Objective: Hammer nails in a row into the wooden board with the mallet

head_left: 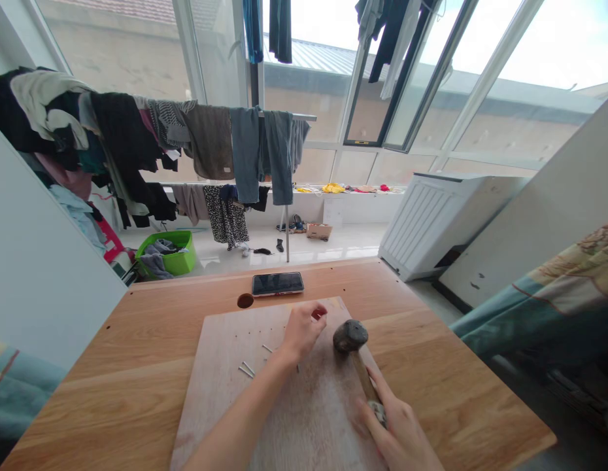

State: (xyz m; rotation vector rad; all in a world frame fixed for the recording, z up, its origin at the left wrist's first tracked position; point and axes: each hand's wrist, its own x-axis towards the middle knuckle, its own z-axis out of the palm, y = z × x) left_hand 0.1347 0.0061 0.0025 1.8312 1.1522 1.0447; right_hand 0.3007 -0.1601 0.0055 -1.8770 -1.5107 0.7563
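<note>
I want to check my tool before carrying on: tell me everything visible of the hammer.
The hammer has a thick, dark, scuffed-looking head and a brown handle that looks wooden, with a pale, patterned patch near the grip. The right hand holds the handle. It slants, head pointing away from the person, over the board's right edge; whether the head touches the board is unclear.

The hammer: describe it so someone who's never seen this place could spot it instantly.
On the wooden table lies a pale board. At its right edge, the right hand grips the hammer. Unlike the thin, silvery nails on the board, it has a chunky, dark head on a brownish handle.
</note>
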